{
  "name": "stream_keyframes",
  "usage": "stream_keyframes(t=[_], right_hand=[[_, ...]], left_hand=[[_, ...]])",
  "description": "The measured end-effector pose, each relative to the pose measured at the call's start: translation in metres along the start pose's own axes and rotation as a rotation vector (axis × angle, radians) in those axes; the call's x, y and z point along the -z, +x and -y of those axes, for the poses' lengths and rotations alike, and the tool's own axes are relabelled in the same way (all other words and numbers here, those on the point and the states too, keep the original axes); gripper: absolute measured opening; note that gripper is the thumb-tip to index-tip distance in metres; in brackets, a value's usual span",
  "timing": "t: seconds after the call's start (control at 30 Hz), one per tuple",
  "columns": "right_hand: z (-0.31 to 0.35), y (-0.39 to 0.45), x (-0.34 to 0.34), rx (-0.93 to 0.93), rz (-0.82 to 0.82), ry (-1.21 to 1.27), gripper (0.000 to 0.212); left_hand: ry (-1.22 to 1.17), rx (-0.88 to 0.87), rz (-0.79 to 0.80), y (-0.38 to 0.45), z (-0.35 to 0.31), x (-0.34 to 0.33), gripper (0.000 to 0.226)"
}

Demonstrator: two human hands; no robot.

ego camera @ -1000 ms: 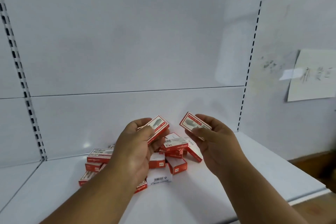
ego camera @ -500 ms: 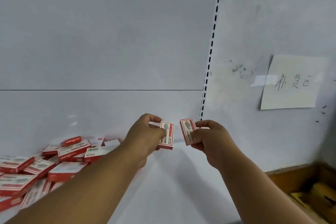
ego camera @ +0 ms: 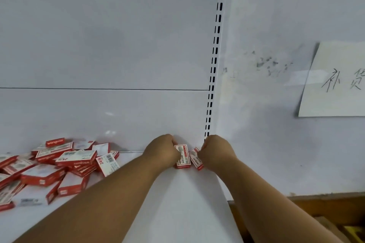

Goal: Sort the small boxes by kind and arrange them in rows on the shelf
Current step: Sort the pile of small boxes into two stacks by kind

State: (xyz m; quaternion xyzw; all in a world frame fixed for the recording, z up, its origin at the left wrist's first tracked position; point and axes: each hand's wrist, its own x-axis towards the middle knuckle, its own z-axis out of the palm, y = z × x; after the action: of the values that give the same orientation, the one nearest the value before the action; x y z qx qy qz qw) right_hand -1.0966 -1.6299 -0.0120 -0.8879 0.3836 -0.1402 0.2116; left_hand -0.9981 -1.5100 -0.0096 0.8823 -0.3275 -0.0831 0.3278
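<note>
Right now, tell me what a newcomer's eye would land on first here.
First, the two bare hands at the shelf's back right corner: the left hand grips an upright red-and-white cardboard box, and the right hand holds a tilted box of the same look beside it. Next, the jumbled pile of red-and-white boxes lying at the left on the white shelf.

We see 2 boxes [ego camera: 182,156] at shelf [ego camera: 177,203] back-right corner, btwn hands; pile [ego camera: 59,165] lies well left.
</note>
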Motion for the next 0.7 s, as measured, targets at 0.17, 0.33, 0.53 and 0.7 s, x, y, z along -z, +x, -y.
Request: stream_keyframes(t=[0.17, 0.33, 0.53, 0.7], right_hand=[[-0.001, 0.004, 0.000, 0.087, -0.008, -0.153, 0.018], [0.011, -0.007, 0.005, 0.149, -0.063, -0.092, 0.006], [0.047, -0.025, 0.006, 0.246, -0.121, -0.040, 0.022], [0.108, -0.045, -0.013, 0.363, -0.139, -0.015, 0.025]], left_hand=[[0.266, -0.065, -0.012, 0.002, 0.000, -0.003, 0.032], [0.300, -0.154, -0.140, -0.012, 0.002, -0.002, 0.031], [0.295, -0.243, -0.204, -0.039, 0.021, 0.031, 0.022], [0.240, -0.227, -0.359, -0.068, 0.058, 0.092, 0.017]])
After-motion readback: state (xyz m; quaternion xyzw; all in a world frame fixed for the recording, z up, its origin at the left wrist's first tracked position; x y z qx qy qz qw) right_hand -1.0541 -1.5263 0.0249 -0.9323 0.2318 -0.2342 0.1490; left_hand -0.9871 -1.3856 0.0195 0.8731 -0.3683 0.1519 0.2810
